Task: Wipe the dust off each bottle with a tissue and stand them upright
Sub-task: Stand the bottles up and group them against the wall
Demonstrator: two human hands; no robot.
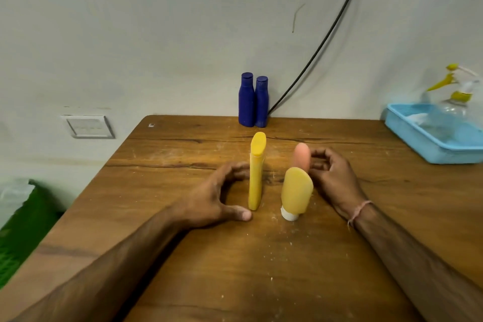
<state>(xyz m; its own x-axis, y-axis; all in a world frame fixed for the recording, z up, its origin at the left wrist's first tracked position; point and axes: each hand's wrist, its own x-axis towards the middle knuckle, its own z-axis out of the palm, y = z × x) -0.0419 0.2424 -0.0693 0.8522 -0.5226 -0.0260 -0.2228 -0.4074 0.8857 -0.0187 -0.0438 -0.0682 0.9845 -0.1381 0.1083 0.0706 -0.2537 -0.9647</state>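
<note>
A tall yellow bottle (256,172) stands upright mid-table. My left hand (218,197) curls open just left of it, thumb near its base, fingers near its side. A squat yellow tube (296,192) stands on its white cap to the right. Behind it stands a pink bottle (302,155), partly hidden. My right hand (333,178) is beside both, fingers curled and spread close to the pink bottle; contact is unclear. Two dark blue bottles (253,100) stand upright at the wall. No tissue is visible in either hand.
The wooden table (261,256) is speckled with dust. A light blue tray (428,138) at the right back holds a clear spray bottle (454,102) with a yellow trigger. A black cable (321,44) runs down the wall. Something green (23,222) lies left of the table.
</note>
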